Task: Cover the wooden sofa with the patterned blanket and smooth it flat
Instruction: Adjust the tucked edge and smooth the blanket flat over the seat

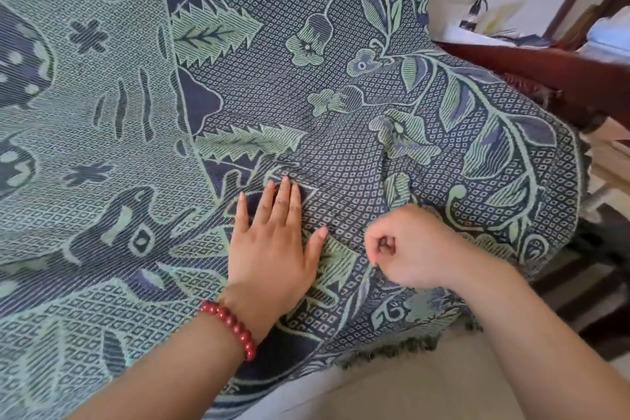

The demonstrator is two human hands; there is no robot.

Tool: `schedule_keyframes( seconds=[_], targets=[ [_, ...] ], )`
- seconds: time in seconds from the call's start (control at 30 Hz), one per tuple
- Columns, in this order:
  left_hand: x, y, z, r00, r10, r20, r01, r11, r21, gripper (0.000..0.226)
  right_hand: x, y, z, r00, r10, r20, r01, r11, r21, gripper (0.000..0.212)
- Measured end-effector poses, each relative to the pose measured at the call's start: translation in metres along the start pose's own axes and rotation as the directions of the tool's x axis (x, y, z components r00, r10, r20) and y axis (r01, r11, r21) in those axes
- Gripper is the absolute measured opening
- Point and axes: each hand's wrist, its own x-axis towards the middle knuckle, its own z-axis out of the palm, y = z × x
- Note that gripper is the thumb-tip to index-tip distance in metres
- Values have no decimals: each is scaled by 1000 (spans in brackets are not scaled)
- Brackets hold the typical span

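Two hands are on the patterned blanket [341,112], which is draped over the seat and back of the wooden sofa [545,78]; only the sofa's dark red-brown armrest shows, at the right. The left hand [272,249] presses palm down on the cloth, fingers straight and close together, thumb spread aside, with a red bead bracelet [228,327] at its wrist. Just beside it, the right hand [412,245] has its fingers curled, pinching a raised fold of the blanket. Wrinkles run between the hands. The blanket's fringed hem hangs over the seat's front edge above the pale floor [409,392].
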Motion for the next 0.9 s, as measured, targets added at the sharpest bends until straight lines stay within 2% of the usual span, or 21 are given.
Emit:
schedule_keyframes(
  seconds=[0.03, 0.07, 0.1, 0.13, 0.17, 0.2, 0.23, 0.3, 0.37, 0.5, 0.73, 0.9],
  targets=[
    [0, -1, 0, 1000, -2, -2, 2, 1000, 0, 76, 2, 0, 0, 993, 5, -118, 9, 993, 117, 35],
    [1, -1, 0, 1000, -1, 1, 1, 1000, -1, 76, 4, 3, 0, 957, 36, -288, 24, 979, 202, 36],
    [1, -1, -1, 1000, 0, 4, 0, 1000, -3, 76, 7, 9, -1, 886, 77, -458, 26, 976, 215, 33],
    [1, -1, -1, 1000, -1, 9, 1, 1000, -1, 75, 10, 14, -2, 802, 117, -585, -25, 986, 164, 29],
    [1, -1, -2, 1000, -2, 14, 2, 1000, 4, 74, 14, 19, -2, 738, 160, -656, -127, 987, 98, 26],
    [1, 0, -2, 1000, -4, 18, 3, 1000, 10, 73, 16, 23, -1, 706, 222, -672, -252, 966, 54, 24],
    [1, 0, -3, 1000, -5, 22, 5, 1000, 12, 73, 18, 27, 0, 704, 314, -637, -379, 925, 37, 26],
    [2, 2, -2, 1000, -12, 29, 12, 1000, 9, 74, 21, 30, -1, 699, 519, -491, -588, 809, 18, 45],
    [2, 3, -1, 999, -17, 28, 17, 1000, 13, 73, 20, 29, -2, 682, 620, -388, -678, 735, -17, 59],
    [4, 3, 0, 999, -14, 35, 13, 1000, 15, 72, 23, 27, 1, 711, 616, -340, -678, 728, -99, 58],
    [1, 2, -2, 999, -10, 35, 10, 1000, 18, 74, 29, 23, 5, 726, 570, -385, -627, 779, -28, 34],
    [4, 3, -3, 1000, 8, 15, -8, 1000, -2, 72, 22, 27, 1, 738, 539, -406, -601, 799, -33, 28]
  ],
)
